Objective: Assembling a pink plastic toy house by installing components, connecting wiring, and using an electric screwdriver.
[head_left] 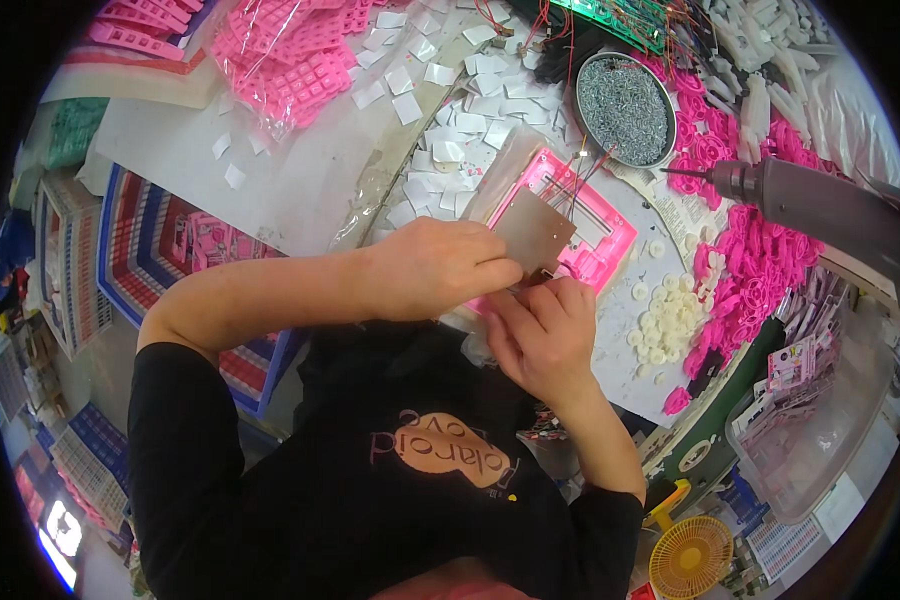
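Observation:
A bright pink plastic housing (602, 238) lies tilted on the table in front of me, with thin wires running up from it. Over its left part sits a flat, square grey-brown plate (535, 232). My left hand (445, 265) is closed at the plate's lower left edge, its fingers curled and their tips mostly hidden. Just below the plate, my right hand (548, 335) is closed too, thumb and fingers pinched together near the left fingertips. A small dark piece (541, 277) shows by the right fingers. What either hand grips is hidden.
Behind the housing stands a round bowl of small screws (625, 110). An electric screwdriver (770, 188) juts in from the right, above piles of pink parts (760, 265) and cream round pieces (667, 320). White slips (480, 120) and bagged pink parts (290, 70) lie farther back.

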Motion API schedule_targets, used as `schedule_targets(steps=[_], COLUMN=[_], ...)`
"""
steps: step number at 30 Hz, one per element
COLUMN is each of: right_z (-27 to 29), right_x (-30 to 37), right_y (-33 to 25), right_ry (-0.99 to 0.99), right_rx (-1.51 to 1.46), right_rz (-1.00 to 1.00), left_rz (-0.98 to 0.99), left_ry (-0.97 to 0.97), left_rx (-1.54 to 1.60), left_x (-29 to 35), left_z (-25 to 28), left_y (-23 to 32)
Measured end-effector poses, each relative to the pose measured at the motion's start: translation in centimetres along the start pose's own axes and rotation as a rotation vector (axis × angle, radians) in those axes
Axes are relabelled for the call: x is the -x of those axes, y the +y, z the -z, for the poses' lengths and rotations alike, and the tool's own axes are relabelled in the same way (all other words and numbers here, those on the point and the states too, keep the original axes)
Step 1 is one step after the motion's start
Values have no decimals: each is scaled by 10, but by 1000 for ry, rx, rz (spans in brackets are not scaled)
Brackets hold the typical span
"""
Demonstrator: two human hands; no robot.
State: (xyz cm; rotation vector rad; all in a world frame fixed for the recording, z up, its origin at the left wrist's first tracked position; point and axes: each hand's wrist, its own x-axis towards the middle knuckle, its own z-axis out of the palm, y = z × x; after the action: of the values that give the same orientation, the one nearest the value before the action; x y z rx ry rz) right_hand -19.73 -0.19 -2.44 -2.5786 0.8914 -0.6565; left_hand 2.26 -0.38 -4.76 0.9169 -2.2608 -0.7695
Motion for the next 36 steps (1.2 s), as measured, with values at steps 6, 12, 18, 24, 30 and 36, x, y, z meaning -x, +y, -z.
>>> schedule_targets(steps=[6,12,18,24,30,36], right_z=[2,3,-2,1,13,20], right_x=[-1,3,6,0,-5,4], right_y=[0,1,-5,-14,-7,4], right_ry=[-93,-45,-72,-190,-312,-311], right_rx=[61,42,167,250,84,-93], right_rz=[29,11,-73,-99,-49,-72], left_rz=[50,449,452,469,636,771], left_ry=[113,442,83,415,444,370], left_rx=[-1,-190,-65,105,596,1144], left_x=[0,2,50,33,4,-9], left_z=[1,42,-8,23,17,14], left_y=[-6,22,46,44,14,23])
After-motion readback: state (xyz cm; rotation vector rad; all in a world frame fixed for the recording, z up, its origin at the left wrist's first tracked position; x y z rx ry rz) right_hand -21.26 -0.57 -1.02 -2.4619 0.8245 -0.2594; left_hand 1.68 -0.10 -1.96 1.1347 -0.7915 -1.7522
